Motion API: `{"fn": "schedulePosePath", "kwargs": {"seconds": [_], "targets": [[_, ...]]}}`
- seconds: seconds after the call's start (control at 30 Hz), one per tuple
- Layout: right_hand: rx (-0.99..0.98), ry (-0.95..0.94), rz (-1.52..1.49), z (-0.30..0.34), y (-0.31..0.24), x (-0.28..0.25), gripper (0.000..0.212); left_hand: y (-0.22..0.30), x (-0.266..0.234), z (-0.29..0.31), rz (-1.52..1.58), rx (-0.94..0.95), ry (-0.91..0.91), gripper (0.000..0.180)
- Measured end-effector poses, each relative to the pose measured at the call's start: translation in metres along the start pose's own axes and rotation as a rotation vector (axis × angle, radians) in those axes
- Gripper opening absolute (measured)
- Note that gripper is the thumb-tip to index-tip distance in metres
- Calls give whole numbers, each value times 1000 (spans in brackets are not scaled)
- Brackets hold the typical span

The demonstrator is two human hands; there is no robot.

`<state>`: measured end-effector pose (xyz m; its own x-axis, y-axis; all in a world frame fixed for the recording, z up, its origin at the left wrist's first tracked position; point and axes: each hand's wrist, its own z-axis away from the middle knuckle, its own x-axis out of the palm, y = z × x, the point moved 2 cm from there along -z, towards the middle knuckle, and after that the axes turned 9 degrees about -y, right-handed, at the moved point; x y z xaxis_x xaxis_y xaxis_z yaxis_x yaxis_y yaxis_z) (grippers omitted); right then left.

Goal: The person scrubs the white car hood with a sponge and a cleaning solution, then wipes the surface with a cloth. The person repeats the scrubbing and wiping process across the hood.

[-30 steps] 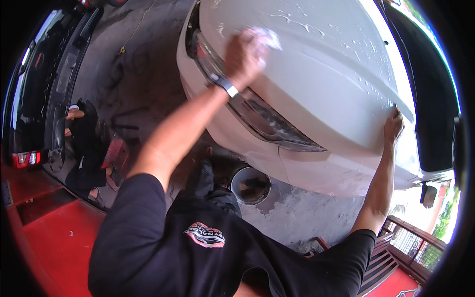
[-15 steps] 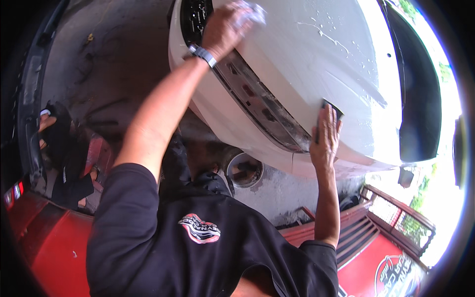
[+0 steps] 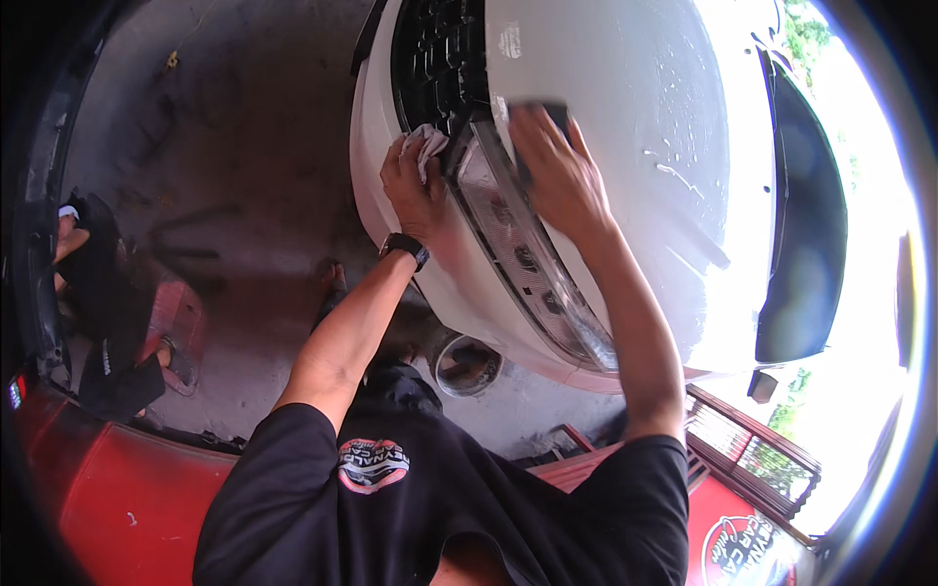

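A white car's front end fills the upper middle, with its wet hood [image 3: 625,68], black grille [image 3: 440,59] and long clear headlight [image 3: 518,230]. My left hand [image 3: 410,200], a dark watch at its wrist, grips a crumpled whitish cloth [image 3: 430,146] at the bumper beside the grille and the headlight's inner tip. Over the hood's edge just above the headlight, my right hand [image 3: 562,176] presses a flat black pad [image 3: 549,109] with its fingers stretched across it. The pad is partly covered by the fingers.
A round bucket [image 3: 467,365] stands on the floor below the bumper. At the left, another person in dark clothes [image 3: 117,283] sits low near a red seat. Red bodywork [image 3: 127,479] lies behind me, and a slatted rack [image 3: 752,444] is at right.
My left hand with the cloth has moved down off the hood to the bumper by the grille. My right hand has slid the pad up and left along the hood's edge.
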<state>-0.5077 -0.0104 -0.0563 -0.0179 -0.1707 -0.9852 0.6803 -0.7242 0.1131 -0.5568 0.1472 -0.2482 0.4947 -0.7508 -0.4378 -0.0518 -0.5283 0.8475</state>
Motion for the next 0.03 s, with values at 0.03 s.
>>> {"fn": "schedulePosePath", "kwargs": {"seconds": [0.03], "targets": [[3,-20,9,-1,0,-1,61,7,1,2,21,-62,-24,39]]}}
